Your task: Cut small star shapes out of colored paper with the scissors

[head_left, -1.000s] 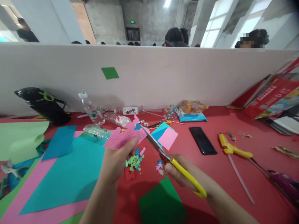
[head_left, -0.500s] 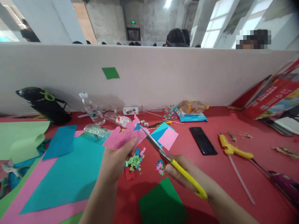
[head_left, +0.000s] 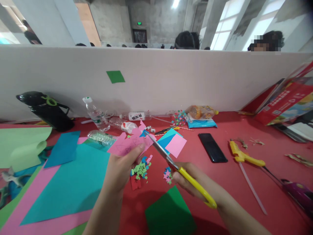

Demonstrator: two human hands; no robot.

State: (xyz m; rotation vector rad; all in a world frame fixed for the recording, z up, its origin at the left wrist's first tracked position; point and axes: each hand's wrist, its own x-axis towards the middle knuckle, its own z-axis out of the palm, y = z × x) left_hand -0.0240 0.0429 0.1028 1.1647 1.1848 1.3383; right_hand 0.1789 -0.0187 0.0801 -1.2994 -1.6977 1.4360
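My left hand (head_left: 119, 171) pinches a pink sheet of paper (head_left: 128, 143) with drawn star outlines, held above the red table (head_left: 220, 182). My right hand (head_left: 189, 181) grips yellow-handled scissors (head_left: 178, 168); their blades point up-left and meet the right edge of the pink paper. Small green, pink and blue paper scraps (head_left: 141, 169) lie on the table under the paper.
Large cyan (head_left: 68, 182), pink and light green sheets lie at left, a dark green sheet (head_left: 170, 213) near the front. A black phone (head_left: 212, 147), a yellow glue gun (head_left: 244, 156), plastic bottles (head_left: 96, 116), a black bag (head_left: 46, 111) and a white partition (head_left: 171, 78) stand behind.
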